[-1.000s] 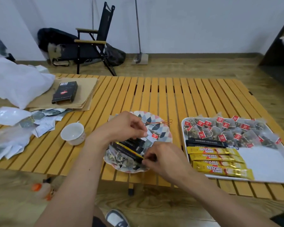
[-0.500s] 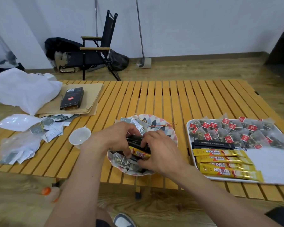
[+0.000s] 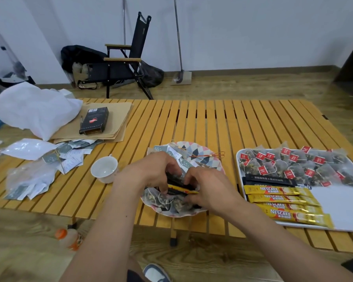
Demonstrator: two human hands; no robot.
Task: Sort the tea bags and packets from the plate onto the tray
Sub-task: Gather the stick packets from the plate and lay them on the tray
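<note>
A patterned plate [image 3: 208, 157] sits mid-table with tea bags [image 3: 167, 202] and stick packets in it. Both hands are over it. My left hand [image 3: 151, 171] and my right hand [image 3: 210, 190] have their fingers curled round a bundle of black and yellow stick packets [image 3: 181, 189] on the plate. To the right lies a white tray [image 3: 344, 204] with red-tagged tea bags [image 3: 293, 165] along its far side, black stick packets [image 3: 269, 180] below them and yellow Nescafe sticks [image 3: 283, 204] in a row near the front.
A white cup [image 3: 104, 168] stands left of the plate. Torn wrappers [image 3: 69, 157], plastic bags [image 3: 37, 110], a black box [image 3: 94, 120] on brown paper fill the table's left side. A folding chair [image 3: 126, 64] stands behind. A bottle [image 3: 67, 239] lies on the floor.
The hands have come closer together over the plate, both now gathering the stick packets. The camera view has shifted slightly.
</note>
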